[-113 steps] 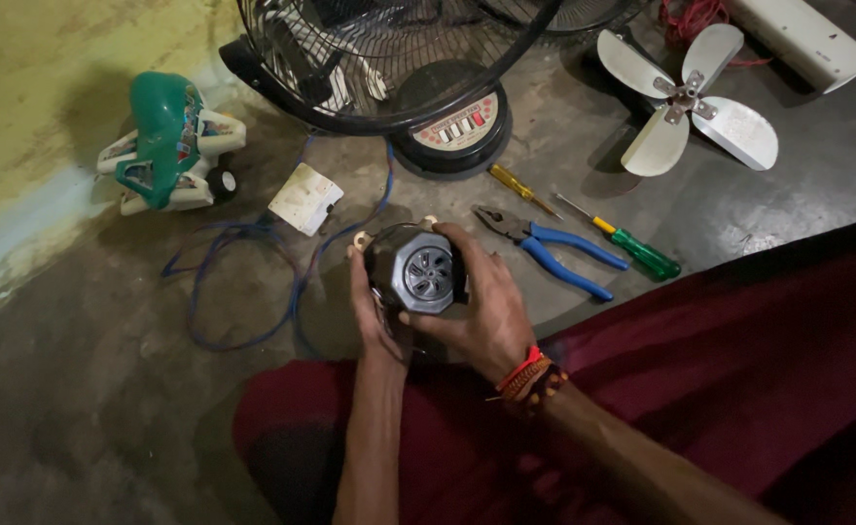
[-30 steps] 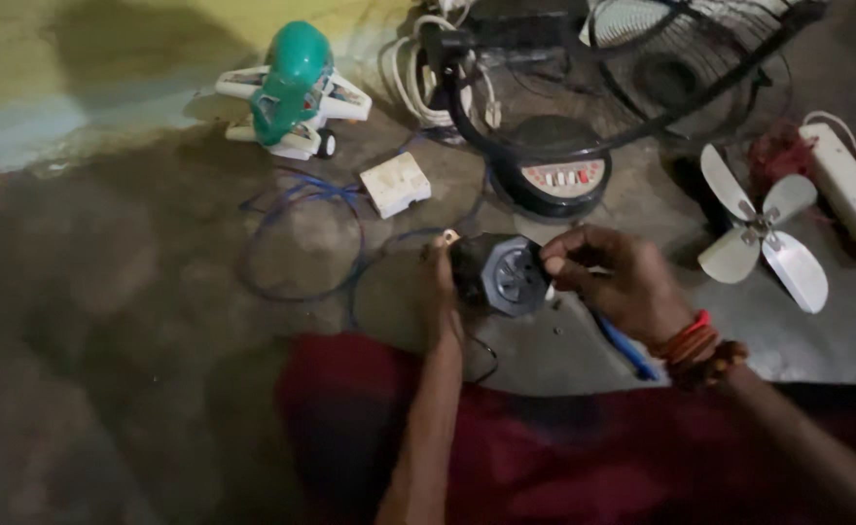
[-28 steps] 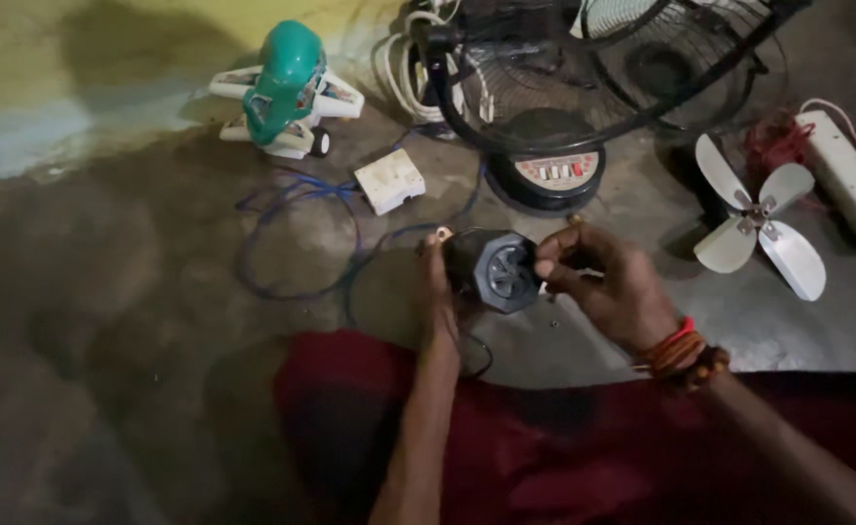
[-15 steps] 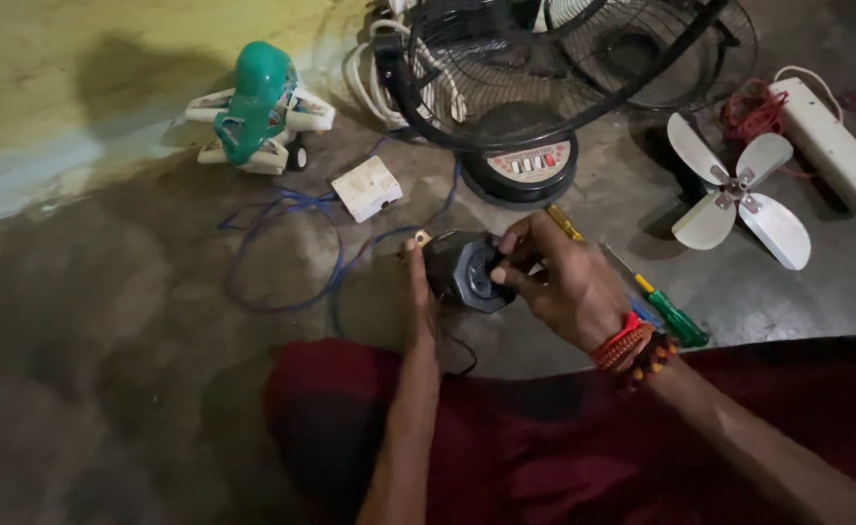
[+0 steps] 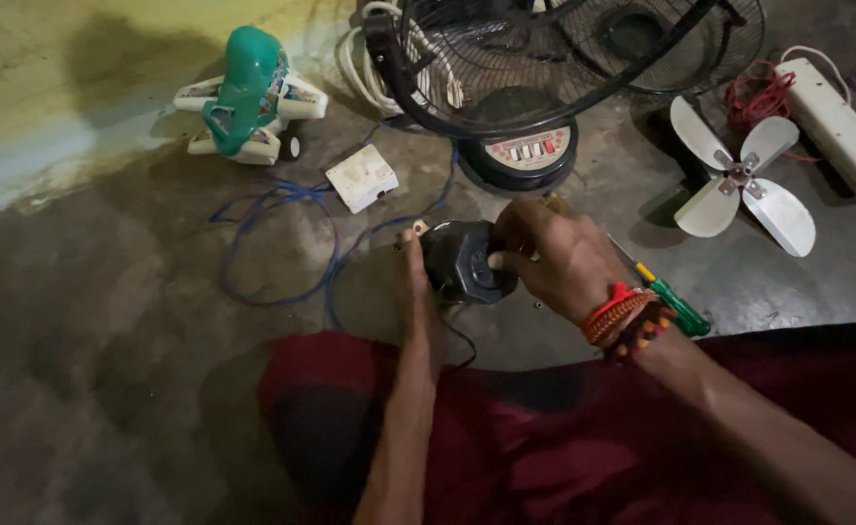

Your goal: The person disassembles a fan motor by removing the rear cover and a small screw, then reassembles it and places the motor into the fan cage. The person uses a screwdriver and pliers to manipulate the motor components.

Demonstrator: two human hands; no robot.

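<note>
A small black fan motor (image 5: 462, 261) is held just above the concrete floor in front of my lap. My left hand (image 5: 413, 277) presses against its left side. My right hand (image 5: 554, 258), with red and beaded bands on the wrist, grips its right side with the fingers curled over the casing. A thin black wire hangs from the motor toward my dark red cloth. A green-handled screwdriver (image 5: 676, 306) lies on the floor just behind my right wrist.
A table fan's base (image 5: 525, 156) and wire guard (image 5: 545, 58) stand behind the motor. A loose white fan blade (image 5: 739, 180), a white power strip (image 5: 837, 112) with red cord, a white switch box (image 5: 362, 178) on blue wire and a green-white toy (image 5: 248, 92) lie around.
The view has shifted over the last seconds. My right hand has moved from the motor's underside to grip its right side, and the motor's front face is turned away from the camera.
</note>
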